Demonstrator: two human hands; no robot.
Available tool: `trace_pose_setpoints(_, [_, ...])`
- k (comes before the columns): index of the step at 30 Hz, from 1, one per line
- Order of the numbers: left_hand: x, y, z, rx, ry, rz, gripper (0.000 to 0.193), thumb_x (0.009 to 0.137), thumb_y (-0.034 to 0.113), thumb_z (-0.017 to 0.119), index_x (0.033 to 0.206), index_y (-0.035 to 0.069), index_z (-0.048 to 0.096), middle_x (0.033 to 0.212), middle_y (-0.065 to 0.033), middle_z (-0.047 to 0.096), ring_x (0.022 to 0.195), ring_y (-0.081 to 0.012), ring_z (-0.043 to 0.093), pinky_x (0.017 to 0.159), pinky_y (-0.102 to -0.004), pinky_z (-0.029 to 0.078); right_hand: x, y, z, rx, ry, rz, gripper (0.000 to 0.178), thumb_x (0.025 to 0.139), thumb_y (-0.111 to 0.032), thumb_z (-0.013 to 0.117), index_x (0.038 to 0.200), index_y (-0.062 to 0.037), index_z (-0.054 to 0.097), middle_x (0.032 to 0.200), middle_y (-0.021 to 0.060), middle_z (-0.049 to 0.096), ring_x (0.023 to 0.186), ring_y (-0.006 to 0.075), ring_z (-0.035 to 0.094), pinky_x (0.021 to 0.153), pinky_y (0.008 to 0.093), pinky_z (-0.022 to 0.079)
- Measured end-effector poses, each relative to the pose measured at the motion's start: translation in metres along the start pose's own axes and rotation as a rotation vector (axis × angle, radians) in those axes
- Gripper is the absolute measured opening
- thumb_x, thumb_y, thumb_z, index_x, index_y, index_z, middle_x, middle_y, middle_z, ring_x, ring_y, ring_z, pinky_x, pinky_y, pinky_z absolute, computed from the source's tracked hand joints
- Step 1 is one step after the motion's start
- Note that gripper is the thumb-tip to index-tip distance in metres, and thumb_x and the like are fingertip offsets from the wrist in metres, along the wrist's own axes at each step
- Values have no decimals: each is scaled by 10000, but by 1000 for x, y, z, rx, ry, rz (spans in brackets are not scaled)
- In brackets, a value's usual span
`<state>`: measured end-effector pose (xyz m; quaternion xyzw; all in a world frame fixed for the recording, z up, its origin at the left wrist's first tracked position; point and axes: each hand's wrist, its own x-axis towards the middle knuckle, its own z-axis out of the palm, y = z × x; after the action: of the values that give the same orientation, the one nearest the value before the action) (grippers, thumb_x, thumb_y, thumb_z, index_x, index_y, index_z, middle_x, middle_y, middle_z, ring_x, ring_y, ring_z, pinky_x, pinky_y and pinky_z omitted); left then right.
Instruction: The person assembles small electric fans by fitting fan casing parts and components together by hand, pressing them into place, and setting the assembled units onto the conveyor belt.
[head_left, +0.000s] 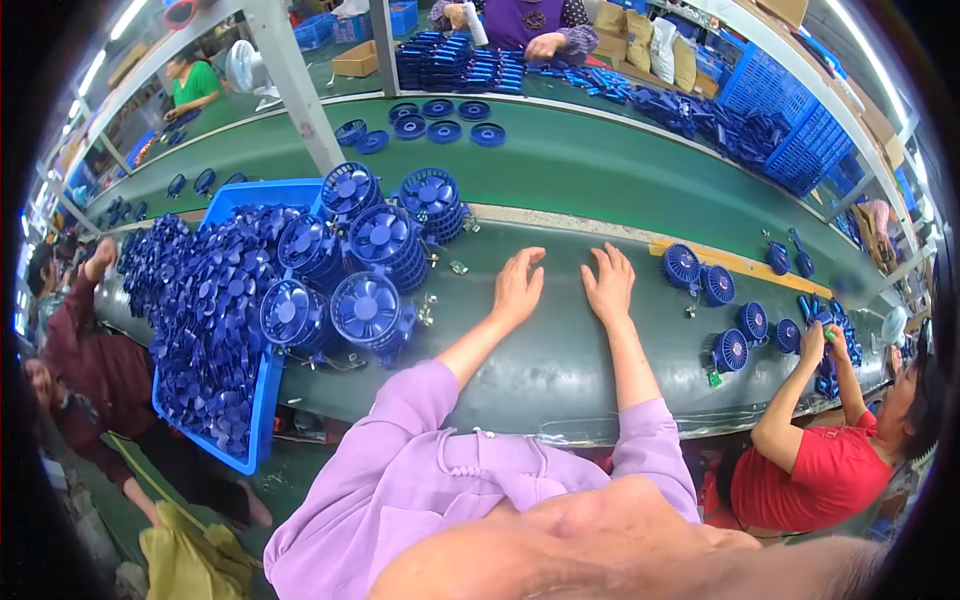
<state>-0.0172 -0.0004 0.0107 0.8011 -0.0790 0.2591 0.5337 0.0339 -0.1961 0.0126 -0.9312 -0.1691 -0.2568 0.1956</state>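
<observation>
My left hand (519, 286) rests on the dark green worktop (530, 370), palm down, fingers stretched forward and holding nothing. To its right, my right hand (609, 279) lies the same way, fingers apart and empty. Left of my left hand stand several stacks of blue round fan housings with blades inside; the nearest is a fan stack (367, 310). Small circuit boards with wires, such as a circuit board (458, 267), lie between these stacks and my left hand. Right of my right hand are several small blue fan heads, one being a fan head (682, 265).
A blue crate (262, 420) heaped with blue fan blades (215, 310) stands at the left. Beyond the worktop runs a green conveyor belt (600, 150) carrying blue round grilles (443, 131). A co-worker in red (820, 480) handles parts at the right; another in purple (515, 25) sits across.
</observation>
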Motion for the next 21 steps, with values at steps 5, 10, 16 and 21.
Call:
trace_pose_setpoints(5, [4,-3,2,-41,20,20,340,819,15,610,1151,53,549,993,-102,657,959,-211,644,848,-315,508,3,2,7,-11,32,-5,388,835,-296,645,1173,-111,597,1305,149,520,1230,342,451,1035,484,329])
trace_pose_setpoints(10, [3,8,1,-33,-72,-35,393,762,51,690,1133,71,563,880,-54,645,774,-141,625,712,-274,510,3,6,3,-16,44,28,360,838,-313,643,1149,-134,620,1285,126,543,1216,322,459,1022,480,337])
trace_pose_setpoints(16, [-24,15,-33,-162,-298,-75,341,768,103,741,1067,28,596,729,24,613,634,-33,529,591,-203,446,4,5,7,-17,38,31,370,844,-336,636,1164,-151,620,1300,109,539,1224,311,455,1029,484,329])
trace_pose_setpoints(21, [-81,43,-77,-170,-384,-123,296,781,88,740,1043,31,615,727,35,605,611,-9,490,557,-188,414,4,5,10,-44,13,38,367,863,-357,618,1169,-154,620,1298,108,542,1225,310,457,1027,476,335])
